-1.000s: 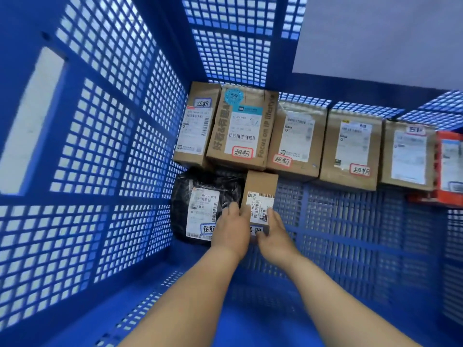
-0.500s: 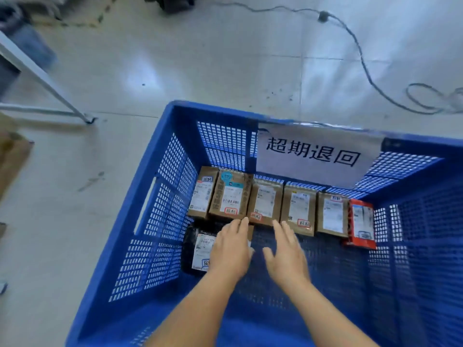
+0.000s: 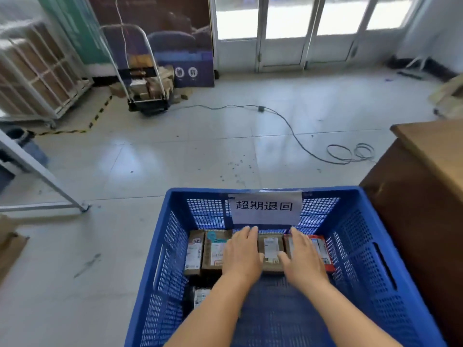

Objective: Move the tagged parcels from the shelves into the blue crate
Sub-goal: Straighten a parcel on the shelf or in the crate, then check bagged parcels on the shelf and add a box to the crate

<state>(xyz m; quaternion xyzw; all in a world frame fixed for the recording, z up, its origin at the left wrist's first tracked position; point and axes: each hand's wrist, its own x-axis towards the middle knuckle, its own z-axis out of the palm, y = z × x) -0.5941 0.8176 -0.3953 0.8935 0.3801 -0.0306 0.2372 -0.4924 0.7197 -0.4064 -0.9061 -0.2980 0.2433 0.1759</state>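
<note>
A blue perforated crate (image 3: 355,236) stands on the floor in front of me, with a white paper sign (image 3: 264,207) on its far wall. Several brown cardboard parcels (image 3: 215,251) with white labels lie in a row along its far side, and a red parcel (image 3: 323,249) is at the right end. A black bagged parcel (image 3: 198,296) lies nearer on the left, partly hidden by my left arm. My left hand (image 3: 241,254) and my right hand (image 3: 304,256) hover over the row with fingers straight, holding nothing.
A brown wooden counter (image 3: 426,186) stands right of the crate. A cable (image 3: 300,136) runs over the tiled floor. A hand trolley with boxes (image 3: 147,96) and a wire cage cart (image 3: 37,78) stand at the back left. A white metal frame leg (image 3: 45,181) is at left.
My hands let go of the small brown parcel next to the black bag and rose out of the crate. The view pulled up and back, showing the room.
</note>
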